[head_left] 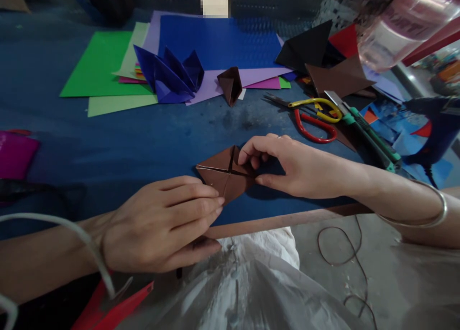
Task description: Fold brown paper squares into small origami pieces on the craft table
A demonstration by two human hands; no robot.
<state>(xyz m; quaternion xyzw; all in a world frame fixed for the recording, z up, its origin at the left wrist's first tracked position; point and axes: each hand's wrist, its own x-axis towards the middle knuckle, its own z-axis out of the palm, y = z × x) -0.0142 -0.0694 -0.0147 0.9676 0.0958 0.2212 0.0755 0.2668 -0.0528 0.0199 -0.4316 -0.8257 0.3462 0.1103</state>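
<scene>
A folded piece of brown paper (pixel 224 173) lies flat near the front edge of the blue table, its creased flaps meeting in the middle. With fingers stretched out, my left hand (pixel 161 224) rests its fingertips on the paper's near left edge; the thumb is apart below. At the right corner, my right hand (pixel 291 167) has its thumb and curled fingers closed on the paper. Farther back stands a small folded brown paper piece (pixel 230 85), beside a folded blue paper shape (pixel 170 76).
Coloured paper sheets (pixel 219 40) lie at the back. Yellow-and-red-handled scissors (pixel 314 121), a green utility knife (pixel 366 131) and a dark blue glue gun (pixel 434 128) are at right. A clear plastic bottle (pixel 406 28) stands behind them. A white cable (pixel 72 229) crosses my left wrist.
</scene>
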